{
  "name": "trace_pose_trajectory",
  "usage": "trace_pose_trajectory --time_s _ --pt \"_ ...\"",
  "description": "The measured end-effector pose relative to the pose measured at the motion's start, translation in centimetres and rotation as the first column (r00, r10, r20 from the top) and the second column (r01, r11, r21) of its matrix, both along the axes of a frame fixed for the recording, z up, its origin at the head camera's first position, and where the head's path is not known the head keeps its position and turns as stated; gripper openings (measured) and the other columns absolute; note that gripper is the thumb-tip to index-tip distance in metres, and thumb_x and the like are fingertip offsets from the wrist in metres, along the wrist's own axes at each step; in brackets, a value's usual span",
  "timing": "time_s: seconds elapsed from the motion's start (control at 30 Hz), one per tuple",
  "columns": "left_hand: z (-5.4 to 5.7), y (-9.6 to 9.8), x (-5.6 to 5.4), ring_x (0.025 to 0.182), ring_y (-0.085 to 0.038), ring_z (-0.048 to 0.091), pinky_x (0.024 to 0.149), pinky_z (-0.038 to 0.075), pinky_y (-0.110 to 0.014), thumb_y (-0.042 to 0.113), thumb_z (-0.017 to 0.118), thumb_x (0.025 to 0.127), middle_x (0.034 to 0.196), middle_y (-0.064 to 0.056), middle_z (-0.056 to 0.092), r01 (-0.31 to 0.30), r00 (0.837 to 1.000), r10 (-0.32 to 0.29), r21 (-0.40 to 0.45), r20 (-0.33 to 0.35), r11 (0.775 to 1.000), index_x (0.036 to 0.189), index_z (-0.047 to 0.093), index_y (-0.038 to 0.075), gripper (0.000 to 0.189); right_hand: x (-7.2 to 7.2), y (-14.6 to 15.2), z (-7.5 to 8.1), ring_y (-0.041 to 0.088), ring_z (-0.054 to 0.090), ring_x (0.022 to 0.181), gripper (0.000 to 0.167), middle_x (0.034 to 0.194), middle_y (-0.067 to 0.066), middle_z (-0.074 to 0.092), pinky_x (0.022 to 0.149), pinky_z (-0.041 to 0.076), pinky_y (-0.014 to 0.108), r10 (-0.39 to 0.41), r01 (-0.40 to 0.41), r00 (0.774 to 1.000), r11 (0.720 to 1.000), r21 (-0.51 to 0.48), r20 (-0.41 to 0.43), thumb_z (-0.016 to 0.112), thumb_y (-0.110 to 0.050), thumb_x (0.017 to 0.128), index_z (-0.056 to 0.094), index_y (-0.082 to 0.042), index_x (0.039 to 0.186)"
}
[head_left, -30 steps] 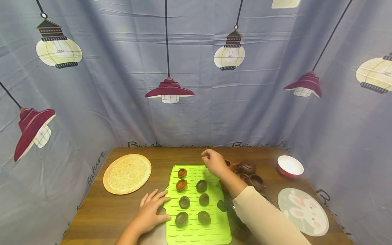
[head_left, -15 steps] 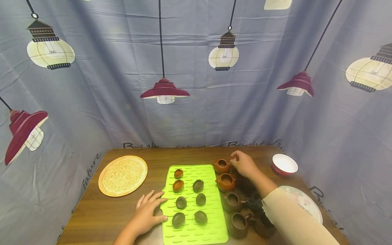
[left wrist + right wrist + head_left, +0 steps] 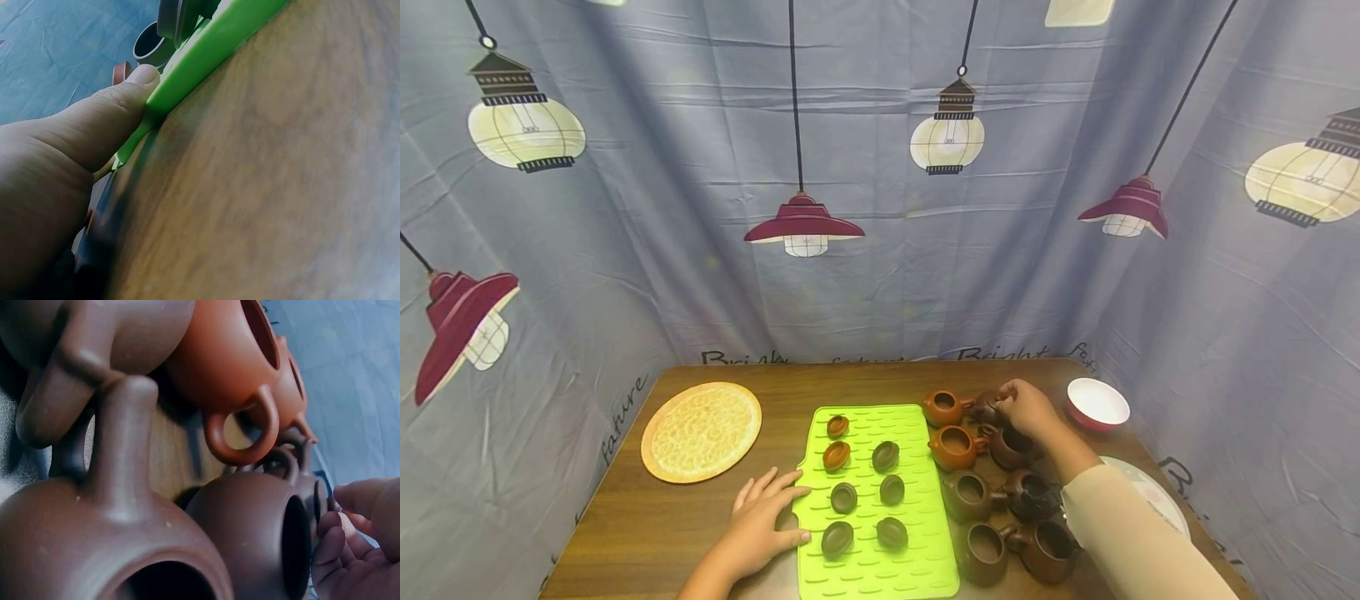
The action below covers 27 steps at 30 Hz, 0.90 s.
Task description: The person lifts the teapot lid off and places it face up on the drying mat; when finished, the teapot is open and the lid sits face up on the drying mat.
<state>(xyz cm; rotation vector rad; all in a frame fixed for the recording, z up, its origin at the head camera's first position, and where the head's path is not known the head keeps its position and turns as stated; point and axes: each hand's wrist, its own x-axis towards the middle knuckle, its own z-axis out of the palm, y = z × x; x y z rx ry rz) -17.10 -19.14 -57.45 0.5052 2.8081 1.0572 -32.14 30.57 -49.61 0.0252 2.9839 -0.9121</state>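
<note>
My left hand (image 3: 760,525) lies with spread fingers on the table, thumb and fingertips touching the left edge of the green mat (image 3: 917,575). In the left wrist view the thumb (image 3: 109,112) presses the mat's rim. My right hand (image 3: 1032,410) reaches to the back dark brown teapot (image 3: 983,407); thumb and fingers pinch the knob of its lid (image 3: 332,504), which appears seated on the pot, partly hidden by the fingers. Two orange teapots (image 3: 953,447) and several brown ones (image 3: 985,550) stand lidless beside the mat. Loose lids, two orange (image 3: 836,455) and several brown (image 3: 891,532), lie on the mat.
An orange-yellow round placemat (image 3: 702,432) lies at the left. At the right are a white bowl with a red outside (image 3: 1098,403) and a rabbit-print round mat (image 3: 1157,492), partly covered by the right sleeve. A curtain (image 3: 865,292) hangs behind the table.
My right hand has moved from above the mat's far edge rightward, past the orange teapots, down to the back brown teapot's lid. The left hand stays at the mat; the head view shifted slightly.
</note>
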Motion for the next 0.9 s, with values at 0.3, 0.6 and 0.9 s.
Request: trace_pose_trajectory --time_s 0.3,0.6,0.9 --pt "-0.1 -0.1 0.0 0.158 -0.045 0.019 0.122 -0.006 -0.074 0.056 0.080 0.085 0.166 -0.002 0.042 0.005 1.000 -0.005 0.009 -0.006 1.000 0.141 0.063 0.022 0.067 0.0 0.1 -0.5 0.036 0.065 0.102 0.023 0.109 0.020 0.072 0.090 0.052 0.053 -0.035 0.036 0.999 0.997 -0.069 0.017 0.066 -0.016 0.099 0.067 0.002 0.113" --pt "-0.1 -0.2 0.2 0.157 -0.047 0.020 0.121 -0.003 -0.076 0.057 0.079 0.085 0.165 -0.004 0.043 0.011 1.000 -0.010 0.010 -0.018 1.000 0.141 0.064 0.020 0.069 -0.3 -0.2 -1.0 0.038 0.063 0.105 0.025 0.112 0.021 0.070 0.090 0.052 0.051 -0.106 0.113 0.992 0.985 -0.130 0.062 0.068 -0.019 0.099 0.066 0.001 0.114" --pt "0.0 0.0 0.1 0.157 -0.047 0.021 0.121 -0.002 -0.076 0.056 0.080 0.086 0.165 -0.004 0.044 0.004 1.000 -0.004 0.010 -0.027 1.000 0.140 0.064 0.019 0.068 -0.6 -0.1 -1.1 0.040 0.061 0.107 0.020 0.114 0.022 0.069 0.091 0.049 0.052 -0.120 0.126 0.991 0.985 -0.118 0.052 0.067 -0.019 0.100 0.065 -0.001 0.109"
